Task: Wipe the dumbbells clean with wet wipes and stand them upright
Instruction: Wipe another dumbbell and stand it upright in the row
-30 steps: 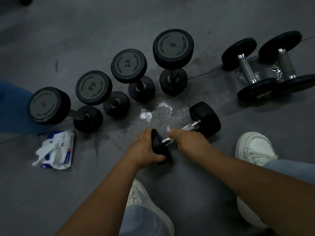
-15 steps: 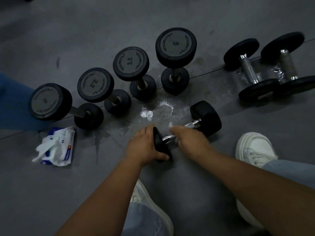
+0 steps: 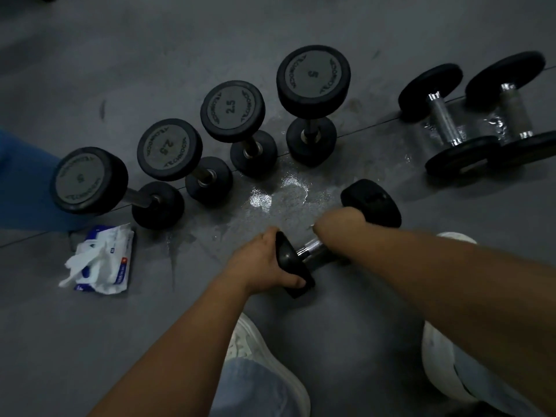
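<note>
Grey floor (image 3: 150, 55), wet patch (image 3: 279, 197) at middle. Row of four upright dumbbells (image 3: 231, 111) toward far side; two lying dumbbells (image 3: 445, 121) toward right edge. Dumbbell (image 3: 313, 248) lies on its side, near middle. Wipes pack (image 3: 102, 263) toward left edge. Left hand (image 3: 261, 263) grips near head, steadying. Right hand (image 3: 340, 219), curled over handle, has slid from near end to far head; wipe hidden beneath. Handle pass likely finishing; standing upright not yet done.

Likely a gym, dumbbells (image 3: 313, 75), grey floor (image 3: 120, 55)
</note>
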Demonstrator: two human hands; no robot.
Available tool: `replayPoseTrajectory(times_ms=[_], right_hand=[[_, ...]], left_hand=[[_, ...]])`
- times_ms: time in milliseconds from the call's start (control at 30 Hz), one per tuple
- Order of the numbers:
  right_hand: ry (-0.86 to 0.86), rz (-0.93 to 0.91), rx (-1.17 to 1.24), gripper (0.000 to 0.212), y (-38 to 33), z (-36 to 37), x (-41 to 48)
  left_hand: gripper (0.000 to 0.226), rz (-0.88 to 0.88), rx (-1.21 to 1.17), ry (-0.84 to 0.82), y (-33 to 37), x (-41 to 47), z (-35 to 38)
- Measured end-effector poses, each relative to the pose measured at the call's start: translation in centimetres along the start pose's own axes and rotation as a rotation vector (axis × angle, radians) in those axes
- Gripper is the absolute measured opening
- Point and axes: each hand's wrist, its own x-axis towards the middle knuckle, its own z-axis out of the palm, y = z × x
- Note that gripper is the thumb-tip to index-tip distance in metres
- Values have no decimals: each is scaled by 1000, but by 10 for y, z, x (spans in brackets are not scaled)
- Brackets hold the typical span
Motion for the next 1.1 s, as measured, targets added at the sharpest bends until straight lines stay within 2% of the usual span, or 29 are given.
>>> replayPoseTrajectory(times_ms=[100, 200, 267, 300, 367, 433, 500, 533, 567, 633, 700, 767, 800, 867, 933, 1033, 1100], right_hand=[[-45, -68, 79, 40, 11, -5, -5], [122, 5, 331, 34, 16, 7, -23], [257, 117, 511, 46, 1, 33, -36], [300, 136, 540, 53, -11, 45, -40], [367, -1, 513, 53, -31, 58, -45], [364, -154, 466, 42, -27, 59, -44], [484, -54, 376, 36, -14, 57, -45], [495, 37, 444, 34, -12, 58, -43], [503, 24, 463, 37, -15, 60, -43], [390, -92, 513, 51, -27, 57, -48], [377, -54, 554, 50, -22, 51, -46], [467, 132, 665, 47, -11, 57, -39], [464, 138, 681, 50, -12, 59, -38], [364, -6, 661, 57, -19, 56, -44], [367, -88, 655, 55, -20, 52, -44], [496, 130, 748, 49, -7, 56, -42], [425, 59, 733, 53, -13, 61, -47]], left_hand=[[99, 31, -88, -4, -1, -3, 0], [102, 111, -41, 72, 2, -9, -4], [100, 143, 32, 89, 8, -14, 1], [107, 135, 60, 83, 12, -15, 7], [130, 100, 94, 79, 16, -19, 19], [139, 106, 138, 121, 16, -18, 28], [138, 112, 156, 138, 14, -17, 29], [137, 108, 147, 138, 13, -16, 29], [136, 107, 134, 136, 12, -14, 27], [134, 120, 112, 129, 10, -9, 23], [134, 123, 93, 117, 6, -4, 21], [138, 130, 48, 115, 1, -2, 23], [139, 134, 11, 130, -1, -3, 26], [138, 134, -111, 186, -4, -9, 34], [135, 115, -259, 259, -7, -16, 44], [129, 100, -446, 318, -10, -20, 56], [129, 102, -510, 294, -13, -19, 60]])
